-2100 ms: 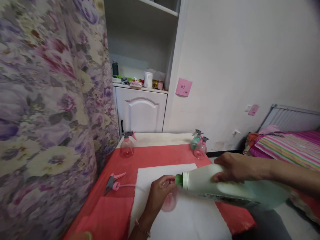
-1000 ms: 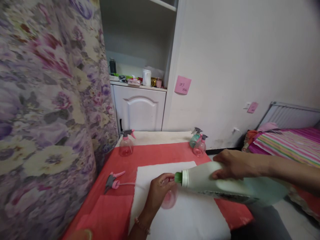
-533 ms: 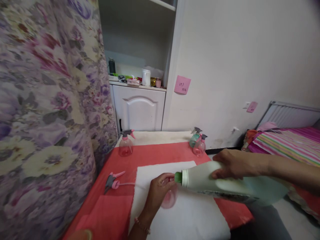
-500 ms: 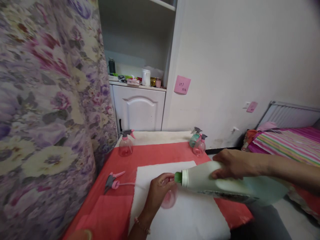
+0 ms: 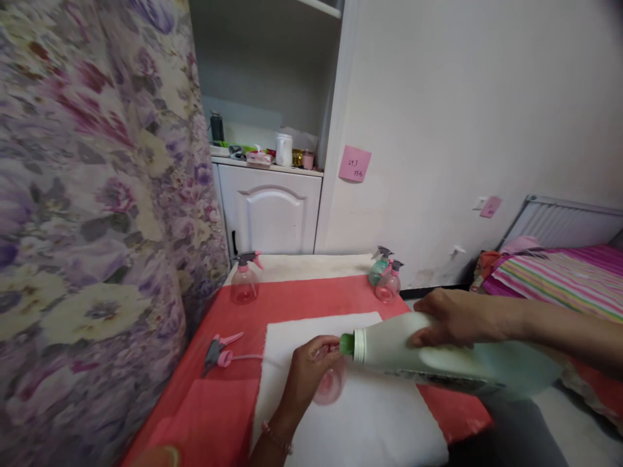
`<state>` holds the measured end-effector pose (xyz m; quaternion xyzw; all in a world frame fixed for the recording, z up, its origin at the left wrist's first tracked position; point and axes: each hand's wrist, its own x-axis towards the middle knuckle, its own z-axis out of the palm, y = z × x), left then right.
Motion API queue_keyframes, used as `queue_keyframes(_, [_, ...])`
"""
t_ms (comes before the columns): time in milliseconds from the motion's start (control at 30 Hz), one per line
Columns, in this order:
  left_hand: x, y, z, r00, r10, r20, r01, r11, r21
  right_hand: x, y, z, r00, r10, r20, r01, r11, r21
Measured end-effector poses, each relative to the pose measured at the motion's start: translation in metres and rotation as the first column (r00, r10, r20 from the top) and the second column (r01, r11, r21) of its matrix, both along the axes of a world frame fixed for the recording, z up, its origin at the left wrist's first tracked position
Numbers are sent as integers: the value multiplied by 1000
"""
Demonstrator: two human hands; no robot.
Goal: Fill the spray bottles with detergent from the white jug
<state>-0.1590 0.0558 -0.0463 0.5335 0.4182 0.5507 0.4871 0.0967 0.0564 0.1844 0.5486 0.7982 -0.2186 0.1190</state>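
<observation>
left grip (image 5: 307,375): my fingers wrapped round the small pink bottle (image 5: 331,386), on the bench (image 5: 311,299).
right grip (image 5: 450,318): clamped on the pale green jug (image 5: 438,360).
axis: jug lies three-to-nine o'clock, spout (image 5: 347,344) at the bottle's mouth, nine o'clock of my right grip.

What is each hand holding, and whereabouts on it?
The left hand wraps round the body of the small pink bottle. The right hand grips the tipped pale jug on top, behind its neck.

On your left, floral curtain (image 5: 87,194). Far off, pink spray bottle (image 5: 244,285) and white cabinet (image 5: 270,211). On your right, striped bedding (image 5: 559,279).
</observation>
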Motion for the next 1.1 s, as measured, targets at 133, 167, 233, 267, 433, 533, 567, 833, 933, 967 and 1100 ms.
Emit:
queue_keyframes(133, [1, -1, 3, 1000, 15, -9, -15, 1000, -9, -2, -1, 2, 1000, 1, 6, -1, 1000, 7])
queue_keyframes(167, [1, -1, 3, 1000, 18, -12, -19, 1000, -10, -2, -1, 2, 1000, 1, 2, -1, 1000, 7])
queue_keyframes(233, [1, -2, 4, 1000, 23, -17, -23, 1000, -11, -3, -1, 2, 1000, -15, -4, 15, 1000, -3])
queue_keyframes(267, [2, -2, 5, 1000, 24, -18, -25, 1000, -12, -4, -1, 1, 1000, -25, -1, 24, 1000, -8])
queue_keyframes(433, [2, -3, 6, 999, 30, -17, -30, 999, -15, -6, -1, 2, 999, -32, 8, 32, 999, -1])
queue_keyframes(533, [2, -3, 6, 999, 33, -11, -33, 999, -20, -6, -2, 3, 999, -39, 16, 40, 999, -24])
queue_keyframes(567, [2, -3, 6, 999, 34, -9, -34, 999, -21, -6, -2, 3, 999, -35, 20, 35, 999, -23])
queue_keyframes(833, [2, -2, 6, 1000, 31, -1, -31, 999, -32, -7, -3, 5, 1000, -16, 5, 16, 1000, -25])
queue_keyframes(933, [3, -2, 6, 1000, 28, 5, -28, 999, -33, -7, -3, 5, 1000, -14, 8, 14, 999, -30])
queue_keyframes(967, [3, -2, 6, 1000, 28, 6, -28, 999, -34, -7, -3, 5, 1000, -19, 10, 19, 999, -34])
queue_keyframes(1100, [2, -2, 7, 1000, 29, 2, -29, 999, -34, -6, -2, 4, 1000, -16, 9, 16, 1000, -21])
